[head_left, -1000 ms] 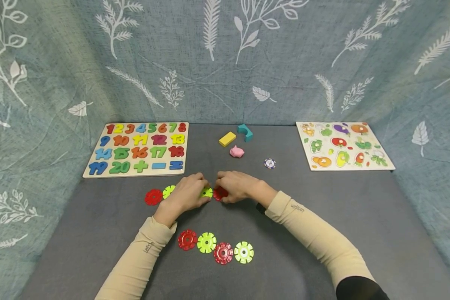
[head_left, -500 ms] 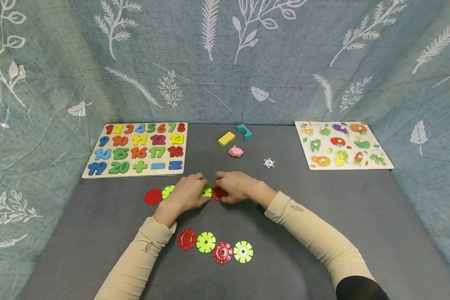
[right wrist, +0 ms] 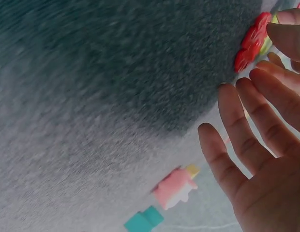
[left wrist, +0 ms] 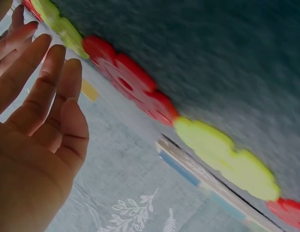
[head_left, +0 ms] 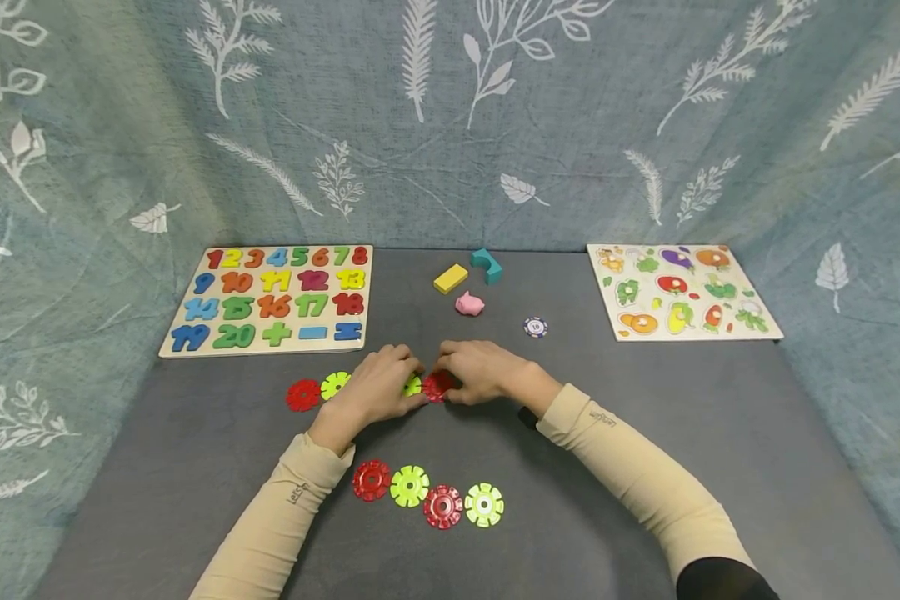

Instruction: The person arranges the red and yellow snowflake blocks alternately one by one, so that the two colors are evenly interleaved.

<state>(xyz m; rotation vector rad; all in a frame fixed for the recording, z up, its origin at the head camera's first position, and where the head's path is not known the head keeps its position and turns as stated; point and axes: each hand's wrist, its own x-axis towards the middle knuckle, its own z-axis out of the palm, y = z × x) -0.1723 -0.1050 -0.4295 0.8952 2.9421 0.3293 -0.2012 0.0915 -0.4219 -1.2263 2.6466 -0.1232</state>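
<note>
A row of notched plastic discs, alternating red and yellow-green, lies across the middle of the table. My left hand (head_left: 378,383) covers part of it in the head view, thumb and fingers about the yellow-green disc (head_left: 413,386) near the row's right end. The left wrist view shows a red disc (left wrist: 126,79) of this row, which the hand hides from the head view. My right hand (head_left: 487,372) is at the end red disc (head_left: 435,387), its fingers spread loosely. Its thumb (right wrist: 288,41) overlaps that disc in the right wrist view.
Nearer me lies a second row, two red discs (head_left: 443,507) and two yellow-green discs (head_left: 409,486). A number board (head_left: 258,350) stands back left, a vegetable board (head_left: 690,335) back right. Between them lie a yellow block (head_left: 451,278), teal arch (head_left: 487,266), pink pig (head_left: 469,303) and poker chip (head_left: 536,327).
My right hand has drawn slightly right, showing more of the end red disc. My left hand has shifted a little right along the row.
</note>
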